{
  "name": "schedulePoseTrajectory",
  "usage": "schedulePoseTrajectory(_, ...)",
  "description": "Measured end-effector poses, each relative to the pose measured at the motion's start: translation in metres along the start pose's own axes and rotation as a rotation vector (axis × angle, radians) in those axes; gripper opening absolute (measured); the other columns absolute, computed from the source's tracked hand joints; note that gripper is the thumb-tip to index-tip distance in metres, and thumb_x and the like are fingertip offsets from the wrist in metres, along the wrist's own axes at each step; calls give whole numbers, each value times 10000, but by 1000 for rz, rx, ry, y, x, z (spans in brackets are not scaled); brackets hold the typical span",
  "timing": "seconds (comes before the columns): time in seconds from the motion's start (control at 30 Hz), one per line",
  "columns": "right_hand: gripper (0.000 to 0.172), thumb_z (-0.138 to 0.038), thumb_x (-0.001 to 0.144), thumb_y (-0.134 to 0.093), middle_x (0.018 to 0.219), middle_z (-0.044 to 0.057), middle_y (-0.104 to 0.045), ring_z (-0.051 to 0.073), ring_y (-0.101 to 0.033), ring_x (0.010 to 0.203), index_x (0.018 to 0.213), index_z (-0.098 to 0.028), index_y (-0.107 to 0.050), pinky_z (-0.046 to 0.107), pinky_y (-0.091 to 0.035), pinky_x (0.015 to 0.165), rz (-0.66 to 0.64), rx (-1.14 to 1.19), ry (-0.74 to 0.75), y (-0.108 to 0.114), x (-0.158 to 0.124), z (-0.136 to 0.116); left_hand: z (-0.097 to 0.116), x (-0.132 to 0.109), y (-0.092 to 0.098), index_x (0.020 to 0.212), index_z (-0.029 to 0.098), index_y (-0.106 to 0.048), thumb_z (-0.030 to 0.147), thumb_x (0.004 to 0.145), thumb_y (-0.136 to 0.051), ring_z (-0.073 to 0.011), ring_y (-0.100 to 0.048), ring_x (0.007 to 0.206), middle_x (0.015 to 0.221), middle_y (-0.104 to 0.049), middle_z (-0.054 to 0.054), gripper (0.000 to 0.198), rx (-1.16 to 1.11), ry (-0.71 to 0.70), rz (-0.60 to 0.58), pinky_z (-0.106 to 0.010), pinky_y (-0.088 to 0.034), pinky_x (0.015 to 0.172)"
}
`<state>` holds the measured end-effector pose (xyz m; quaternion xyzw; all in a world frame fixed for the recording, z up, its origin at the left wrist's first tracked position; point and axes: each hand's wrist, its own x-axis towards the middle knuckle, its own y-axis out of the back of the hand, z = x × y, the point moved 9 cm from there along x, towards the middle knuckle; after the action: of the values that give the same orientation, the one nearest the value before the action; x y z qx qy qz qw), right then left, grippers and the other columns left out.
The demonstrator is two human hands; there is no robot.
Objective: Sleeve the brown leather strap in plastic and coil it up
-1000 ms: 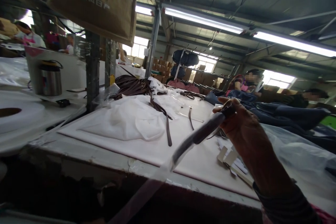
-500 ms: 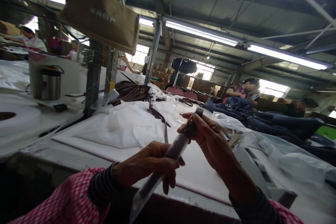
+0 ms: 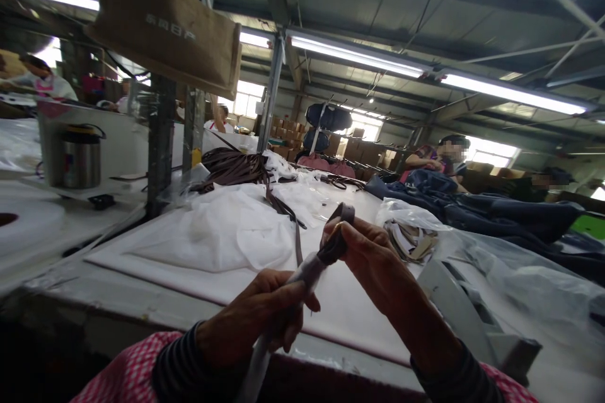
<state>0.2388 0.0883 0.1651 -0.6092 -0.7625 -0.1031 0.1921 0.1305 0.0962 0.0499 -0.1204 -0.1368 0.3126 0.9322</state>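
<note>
A dark strap slants up from the lower edge of the picture toward the middle, held over the white worktop. Its lower length looks pale and glossy, as if inside a thin plastic sleeve. My left hand grips this covered length, thumb on top and fingers curled beneath. At the upper end the strap bends into a loop, and my right hand pinches it there between thumb and fingers. What the right fingertips do behind the loop is partly hidden.
White plastic bags and a bundle of brown straps lie on the table. Navy fabric and clear plastic sheeting are at right. A brown bag hangs upper left. A co-worker is beyond the fabric.
The strap's upper end now stands out as an open loop above my right fingers. Both hands have shifted slightly left and down in the picture, still holding the strap.
</note>
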Motion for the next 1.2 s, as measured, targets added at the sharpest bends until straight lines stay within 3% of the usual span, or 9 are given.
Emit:
schedulePoseTrajectory(0.3,281,-381,959,-641,793,48,-561,131,-413,682,854,-129,-706,275,-314,607,-128,-27,18,-3,0,-10,-8,-4,-8,969,65,-739,551,997,-533,-69,-475,356,559,-657,-85,529,-125,66,-140,-137,-308,349)
schedulePoseTrajectory(0.43,292,-404,948,-656,770,35,-535,104,-363,631,872,-127,-703,251,-242,546,-87,-32,-20,-3,1,-6,-2,-6,-12,1053,93,-713,566,982,-550,-83,-501,383,592,-675,-82,506,-96,51,-161,-146,-344,374)
schedulePoseTrajectory(0.7,301,-408,909,-705,742,31,-552,72,-384,562,856,-111,-717,201,-268,468,27,-69,-52,-6,6,-2,1,-6,5,1057,124,-658,537,955,-618,-88,-529,515,656,-636,-13,427,418,-47,-8,-168,-445,491)
schedulePoseTrajectory(0.87,277,-389,891,-728,717,30,-567,76,-406,554,856,-114,-718,186,-311,460,120,-15,-58,6,11,1,3,-9,12,891,143,-622,513,991,-562,-104,-533,560,652,-596,2,388,682,-126,80,-187,-480,511)
schedulePoseTrajectory(0.93,281,-396,893,-730,727,31,-572,77,-414,561,862,-117,-718,184,-320,462,110,9,-63,7,11,2,0,-9,12,875,141,-622,511,973,-597,-94,-520,527,625,-598,2,384,585,-89,74,-176,-455,489)
schedulePoseTrajectory(1.03,278,-399,904,-725,770,38,-588,74,-424,574,875,-123,-721,182,-328,472,60,28,-40,4,9,-1,-8,-8,11,959,131,-647,507,903,-695,-75,-479,437,555,-589,14,383,264,9,28,-154,-380,421)
schedulePoseTrajectory(1.2,276,-393,928,-697,805,44,-584,82,-433,602,875,-124,-729,191,-325,488,-12,20,8,0,7,-10,-15,-8,5,979,109,-683,472,895,-704,-80,-491,387,537,-615,-23,373,-64,41,-43,-138,-321,357)
